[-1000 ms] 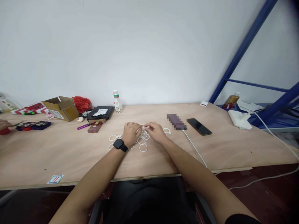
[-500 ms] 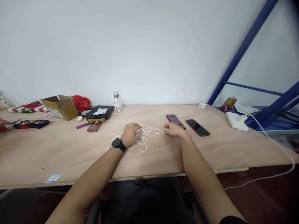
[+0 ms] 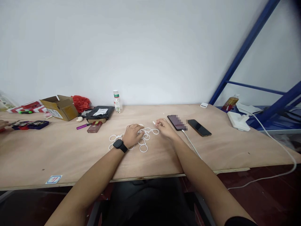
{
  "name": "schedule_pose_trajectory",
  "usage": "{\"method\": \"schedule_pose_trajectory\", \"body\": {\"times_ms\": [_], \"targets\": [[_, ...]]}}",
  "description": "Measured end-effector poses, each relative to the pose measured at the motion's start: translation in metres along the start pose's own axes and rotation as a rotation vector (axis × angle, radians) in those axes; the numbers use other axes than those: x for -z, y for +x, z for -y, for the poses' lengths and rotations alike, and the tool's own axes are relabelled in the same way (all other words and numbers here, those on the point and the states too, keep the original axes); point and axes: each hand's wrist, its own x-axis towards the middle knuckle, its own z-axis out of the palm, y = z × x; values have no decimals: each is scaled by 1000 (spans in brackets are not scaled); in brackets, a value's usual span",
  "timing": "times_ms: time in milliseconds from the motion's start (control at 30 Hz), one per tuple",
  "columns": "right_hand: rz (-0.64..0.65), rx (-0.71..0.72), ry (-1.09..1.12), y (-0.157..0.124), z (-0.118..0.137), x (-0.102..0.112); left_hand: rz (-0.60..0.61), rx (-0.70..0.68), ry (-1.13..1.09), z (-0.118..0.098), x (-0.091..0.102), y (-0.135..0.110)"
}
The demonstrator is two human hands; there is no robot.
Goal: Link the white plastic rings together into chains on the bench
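Since half a second ago, the right hand [image 3: 165, 128] is drawn back leftward, a small white piece [image 3: 154, 123] pinched in its fingertips; the left hand [image 3: 133, 135] is pressed flat on the white rings [image 3: 143, 147] at mid-table [image 3: 70, 153].

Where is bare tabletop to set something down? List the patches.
Bare wood lies along the near edge, from the blue sticker up to the white rings, and right of the black phone toward the white cable. Crowded: the rings under the left hand, and the far left around the cardboard box.
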Motion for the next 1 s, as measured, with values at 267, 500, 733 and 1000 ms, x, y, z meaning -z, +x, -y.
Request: {"method": "schedule_pose_trajectory", "body": {"times_ms": [267,500,733,1000], "targets": [[119,-163,661,-11,24,-44,-20,-133,-89,-3,-1,2],[280,-70,661,-17,32,-40,-98,-85,-118,-4,1,1],[210,58,466,-23,31,-42,-62,-40,-50,-1,3,1],[169,158,238,-29,37,-42,-10,-125,100,-6,8,1]]}}
